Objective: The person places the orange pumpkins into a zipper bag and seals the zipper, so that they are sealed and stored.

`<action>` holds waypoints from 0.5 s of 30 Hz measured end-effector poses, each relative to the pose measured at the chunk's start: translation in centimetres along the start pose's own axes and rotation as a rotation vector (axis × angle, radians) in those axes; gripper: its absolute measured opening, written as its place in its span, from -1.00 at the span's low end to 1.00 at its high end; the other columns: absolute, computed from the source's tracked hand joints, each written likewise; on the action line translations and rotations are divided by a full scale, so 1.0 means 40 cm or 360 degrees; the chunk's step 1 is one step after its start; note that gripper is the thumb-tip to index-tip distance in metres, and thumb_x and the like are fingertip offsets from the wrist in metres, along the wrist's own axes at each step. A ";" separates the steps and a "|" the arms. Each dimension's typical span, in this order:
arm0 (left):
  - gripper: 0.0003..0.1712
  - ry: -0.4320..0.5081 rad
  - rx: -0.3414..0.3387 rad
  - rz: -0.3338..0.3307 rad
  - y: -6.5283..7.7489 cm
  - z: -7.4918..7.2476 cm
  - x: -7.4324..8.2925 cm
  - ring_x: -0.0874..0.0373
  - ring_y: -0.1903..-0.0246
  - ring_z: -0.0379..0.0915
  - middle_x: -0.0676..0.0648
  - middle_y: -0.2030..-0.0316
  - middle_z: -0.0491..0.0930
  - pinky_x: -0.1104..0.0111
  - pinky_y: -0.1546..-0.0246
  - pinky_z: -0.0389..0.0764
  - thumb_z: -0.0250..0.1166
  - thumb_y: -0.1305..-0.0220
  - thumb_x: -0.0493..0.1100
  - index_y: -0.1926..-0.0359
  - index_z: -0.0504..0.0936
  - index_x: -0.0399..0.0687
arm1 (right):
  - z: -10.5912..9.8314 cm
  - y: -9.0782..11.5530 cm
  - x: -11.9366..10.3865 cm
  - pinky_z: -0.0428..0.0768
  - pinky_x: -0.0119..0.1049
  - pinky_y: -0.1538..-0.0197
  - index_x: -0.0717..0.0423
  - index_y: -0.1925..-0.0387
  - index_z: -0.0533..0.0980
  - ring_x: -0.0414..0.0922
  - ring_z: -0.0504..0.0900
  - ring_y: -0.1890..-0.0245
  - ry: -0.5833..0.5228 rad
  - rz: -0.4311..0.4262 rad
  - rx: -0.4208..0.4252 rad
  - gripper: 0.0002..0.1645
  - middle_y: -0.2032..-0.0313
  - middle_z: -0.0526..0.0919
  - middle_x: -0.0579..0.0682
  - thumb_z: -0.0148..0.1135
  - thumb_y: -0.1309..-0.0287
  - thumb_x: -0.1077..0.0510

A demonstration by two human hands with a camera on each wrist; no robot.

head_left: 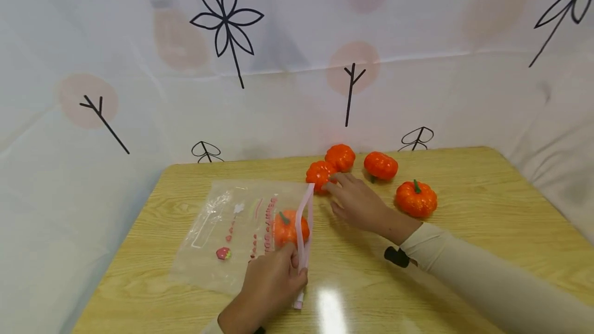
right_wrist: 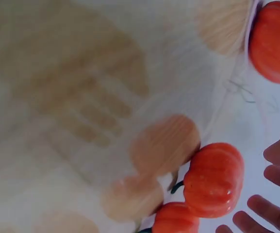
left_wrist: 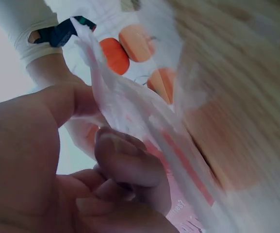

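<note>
Here's the wood-grain worktop (head_left: 487, 215), four orange pumpkins (head_left: 416, 201) sitting towards its back, clear pink-edged bag (head_left: 204, 233) lying to their left!

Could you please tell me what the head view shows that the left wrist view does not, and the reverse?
Only head: large black flower drawings, a strawberry print on the bag, and five orange pumpkins together.

Only left wrist: white lettering on pink, partly readable.

Both: the left hand gripping the bag's edge, the right sleeve with a dark wristband, the wooden table, and at least one pumpkin.
</note>
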State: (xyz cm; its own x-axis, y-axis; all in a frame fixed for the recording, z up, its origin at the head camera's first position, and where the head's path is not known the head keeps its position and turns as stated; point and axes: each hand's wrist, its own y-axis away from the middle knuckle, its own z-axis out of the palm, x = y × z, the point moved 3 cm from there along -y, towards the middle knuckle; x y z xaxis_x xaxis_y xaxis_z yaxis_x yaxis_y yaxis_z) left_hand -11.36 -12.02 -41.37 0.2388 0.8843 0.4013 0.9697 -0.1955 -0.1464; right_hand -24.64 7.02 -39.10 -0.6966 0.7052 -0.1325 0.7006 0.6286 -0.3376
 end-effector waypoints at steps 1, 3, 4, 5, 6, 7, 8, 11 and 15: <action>-0.68 -0.0025 -0.0005 -0.0005 0.000 0.001 0.000 0.37 0.72 0.15 0.24 0.71 0.27 0.44 0.68 0.18 0.41 -0.06 0.05 0.50 0.39 0.17 | -0.001 -0.007 0.002 0.61 0.04 -0.06 0.12 -0.08 0.55 0.12 0.53 -0.10 0.0050 -0.0015 -0.0001 -0.55 -0.09 0.53 0.15 0.37 -0.12 0.21; -0.64 -0.0064 -0.0009 -0.0006 0.001 0.002 0.001 0.35 0.72 0.15 0.23 0.71 0.26 0.43 0.68 0.17 0.41 -0.06 0.11 0.54 0.38 0.17 | 0.000 -0.019 0.006 0.61 0.06 -0.06 0.10 -0.13 0.52 0.14 0.51 -0.12 0.0136 -0.0035 -0.0008 -0.49 -0.13 0.51 0.17 0.37 -0.12 0.20; -0.62 -0.0074 -0.0012 -0.0006 0.001 0.002 0.000 0.35 0.72 0.15 0.23 0.71 0.26 0.43 0.68 0.18 0.41 -0.07 0.13 0.55 0.37 0.18 | 0.000 -0.026 0.008 0.61 0.08 -0.07 0.09 -0.16 0.50 0.15 0.50 -0.14 0.0162 -0.0040 -0.0017 -0.46 -0.16 0.50 0.17 0.37 -0.11 0.19; -0.61 -0.0082 -0.0014 -0.0006 0.001 0.003 0.000 0.36 0.72 0.15 0.23 0.71 0.26 0.43 0.68 0.17 0.41 -0.07 0.15 0.55 0.37 0.18 | 0.000 -0.032 0.009 0.61 0.10 -0.07 0.07 -0.20 0.48 0.16 0.49 -0.16 0.0186 -0.0043 -0.0033 -0.43 -0.19 0.48 0.18 0.37 -0.12 0.19; -0.60 -0.0089 -0.0012 -0.0004 0.001 0.003 -0.001 0.36 0.72 0.15 0.24 0.71 0.26 0.43 0.68 0.17 0.41 -0.08 0.16 0.56 0.37 0.18 | 0.001 -0.038 0.011 0.60 0.12 -0.09 0.05 -0.24 0.45 0.17 0.48 -0.18 0.0208 -0.0047 -0.0051 -0.39 -0.22 0.46 0.18 0.37 -0.13 0.17; -0.60 -0.0095 -0.0011 -0.0003 0.001 0.004 -0.001 0.36 0.71 0.15 0.24 0.71 0.25 0.43 0.68 0.17 0.40 -0.09 0.17 0.56 0.36 0.18 | 0.002 -0.043 0.012 0.59 0.16 -0.09 0.03 -0.27 0.43 0.18 0.47 -0.21 0.0218 -0.0048 -0.0070 -0.36 -0.26 0.44 0.19 0.37 -0.13 0.16; -0.60 -0.0097 -0.0010 -0.0003 0.001 0.004 -0.002 0.35 0.71 0.15 0.24 0.71 0.25 0.43 0.68 0.17 0.40 -0.10 0.17 0.57 0.36 0.18 | 0.003 -0.048 0.013 0.57 0.19 -0.11 0.02 -0.30 0.41 0.19 0.45 -0.24 0.0224 -0.0049 -0.0092 -0.33 -0.29 0.42 0.20 0.37 -0.14 0.15; -0.60 -0.0088 -0.0021 -0.0007 0.001 0.005 -0.004 0.34 0.71 0.15 0.23 0.71 0.24 0.43 0.67 0.17 0.38 -0.13 0.14 0.56 0.35 0.19 | 0.010 -0.065 0.014 0.52 0.27 -0.15 -0.02 -0.36 0.36 0.22 0.39 -0.31 0.0230 -0.0058 -0.0153 -0.28 -0.38 0.34 0.21 0.37 -0.18 0.11; -0.62 -0.0078 -0.0026 0.0005 0.000 0.007 -0.005 0.33 0.70 0.14 0.23 0.71 0.24 0.43 0.68 0.17 0.37 -0.16 0.10 0.57 0.35 0.19 | 0.020 -0.086 0.013 0.47 0.26 -0.22 0.00 -0.43 0.31 0.24 0.35 -0.35 0.0271 -0.0063 -0.0197 -0.20 -0.44 0.26 0.22 0.38 -0.19 0.05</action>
State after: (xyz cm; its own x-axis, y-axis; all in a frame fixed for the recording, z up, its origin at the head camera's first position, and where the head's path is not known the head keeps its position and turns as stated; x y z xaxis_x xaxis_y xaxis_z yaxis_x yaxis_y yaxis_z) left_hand -11.42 -12.08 -41.73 0.2396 0.9032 0.3561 0.9697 -0.2049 -0.1329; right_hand -27.53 4.97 -38.75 -0.6949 0.7179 0.0412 0.6944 0.6848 -0.2210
